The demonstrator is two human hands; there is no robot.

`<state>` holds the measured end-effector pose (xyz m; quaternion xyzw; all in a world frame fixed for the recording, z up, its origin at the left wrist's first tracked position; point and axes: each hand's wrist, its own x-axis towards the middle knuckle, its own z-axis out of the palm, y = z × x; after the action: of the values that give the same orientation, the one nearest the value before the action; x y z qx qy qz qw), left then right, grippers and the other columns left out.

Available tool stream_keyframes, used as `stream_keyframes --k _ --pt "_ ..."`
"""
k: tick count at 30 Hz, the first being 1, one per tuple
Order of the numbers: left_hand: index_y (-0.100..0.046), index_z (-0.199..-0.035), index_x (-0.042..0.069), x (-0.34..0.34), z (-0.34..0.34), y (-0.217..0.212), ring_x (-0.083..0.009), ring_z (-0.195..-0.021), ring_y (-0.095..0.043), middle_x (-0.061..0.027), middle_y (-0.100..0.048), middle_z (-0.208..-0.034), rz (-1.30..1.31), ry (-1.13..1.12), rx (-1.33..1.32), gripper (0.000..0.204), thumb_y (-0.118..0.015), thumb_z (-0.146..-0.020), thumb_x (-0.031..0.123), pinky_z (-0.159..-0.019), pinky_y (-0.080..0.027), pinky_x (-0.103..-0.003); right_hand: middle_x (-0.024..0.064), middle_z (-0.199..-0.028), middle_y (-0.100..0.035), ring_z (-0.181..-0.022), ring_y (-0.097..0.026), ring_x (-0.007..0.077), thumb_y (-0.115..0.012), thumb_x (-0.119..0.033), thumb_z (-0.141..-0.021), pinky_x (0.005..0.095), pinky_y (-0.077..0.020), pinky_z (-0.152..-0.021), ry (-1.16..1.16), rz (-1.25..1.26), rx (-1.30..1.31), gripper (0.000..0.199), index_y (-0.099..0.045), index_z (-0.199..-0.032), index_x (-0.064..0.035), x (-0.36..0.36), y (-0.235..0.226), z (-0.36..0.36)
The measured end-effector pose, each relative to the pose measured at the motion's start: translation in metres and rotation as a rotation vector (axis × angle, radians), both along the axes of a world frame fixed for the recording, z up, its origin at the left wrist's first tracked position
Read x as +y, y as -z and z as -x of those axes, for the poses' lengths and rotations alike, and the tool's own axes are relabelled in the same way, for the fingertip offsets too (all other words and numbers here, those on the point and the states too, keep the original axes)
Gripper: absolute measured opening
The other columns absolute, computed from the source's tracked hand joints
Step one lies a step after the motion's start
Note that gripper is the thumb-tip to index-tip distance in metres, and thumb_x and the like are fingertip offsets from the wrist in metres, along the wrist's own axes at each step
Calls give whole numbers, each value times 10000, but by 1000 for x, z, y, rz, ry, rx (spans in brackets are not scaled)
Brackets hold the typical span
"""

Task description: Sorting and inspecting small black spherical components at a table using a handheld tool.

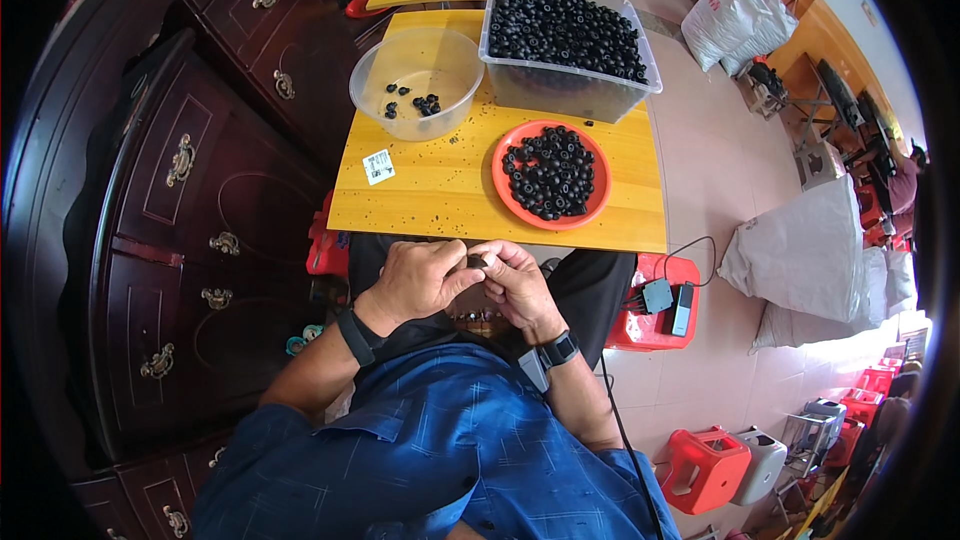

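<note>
While both hands meet just below the table [440, 202] edge, left hand [418, 280] and right hand [518, 285] pinch one small black ring [478, 262] btwn fingertips. Looks light, stiff, prob rolls easy, so grip the rim. More sit on the orange plate [600, 202].

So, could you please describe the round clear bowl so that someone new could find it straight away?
Start at the yellow wooden table in front of the seated person. At its far left corner, beside the big clear rectangular tub heaped with black pieces, stands the clear bowl. Unlike the full tub and the orange plate, it is round, see-through and holds only a few black pieces.
</note>
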<state>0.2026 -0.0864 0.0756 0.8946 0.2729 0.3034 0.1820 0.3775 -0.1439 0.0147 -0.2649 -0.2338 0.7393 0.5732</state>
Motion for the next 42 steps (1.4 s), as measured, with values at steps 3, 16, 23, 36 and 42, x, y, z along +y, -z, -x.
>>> stream_keyframes --k 3,16,23,36,42 --pt "-557 -770 57 3 -2 1 -273 -545 -574 -73 -550 -613 -4 -19 -117 319 -735 -857 306 -517 -438 -378 -18 -795 -568 -548 -388 27 -603 -169 -981 157 -323 -472 -17 -7 40 173 -643 -1099 -49 1 1 0" --pt "-601 -928 31 6 0 5 -23 -593 -409 41 -490 -645 596 24 -266 183 -716 -889 168 -548 -353 -229 -37 -734 -553 -537 -400 18 -641 -199 -963 158 -314 -464 -23 -10 107 133 -608 -979 -71 5 -1 0" --pt "-589 -903 47 7 -2 16 -19 -681 -454 50 -538 -754 868 24 -340 245 -662 -947 277 -610 -376 -190 -5 -812 -624 -547 -403 21 -645 -183 -958 164 -330 -477 -2 -9 -2 121 -607 -974 -70 7 2 -2" --pt "-616 -922 12 18 -10 -5 -29 -563 -405 60 -441 -589 494 -50 -107 172 -689 -888 163 -518 -361 -236 -32 -767 -551 -572 -427 29 -599 -177 -984 162 -334 -468 17 35 110 93 -574 -968 -89 18 3 -3" --pt "-624 -876 26 73 -8 -23 -12 -568 -383 73 -421 -597 440 -238 -200 143 -680 -863 157 -513 -332 -226 148 -1167 -644 -749 -613 145 -531 -222 -1011 219 -515 -584 45 329 492 227 -578 -1109 -23 21 -3 -5"
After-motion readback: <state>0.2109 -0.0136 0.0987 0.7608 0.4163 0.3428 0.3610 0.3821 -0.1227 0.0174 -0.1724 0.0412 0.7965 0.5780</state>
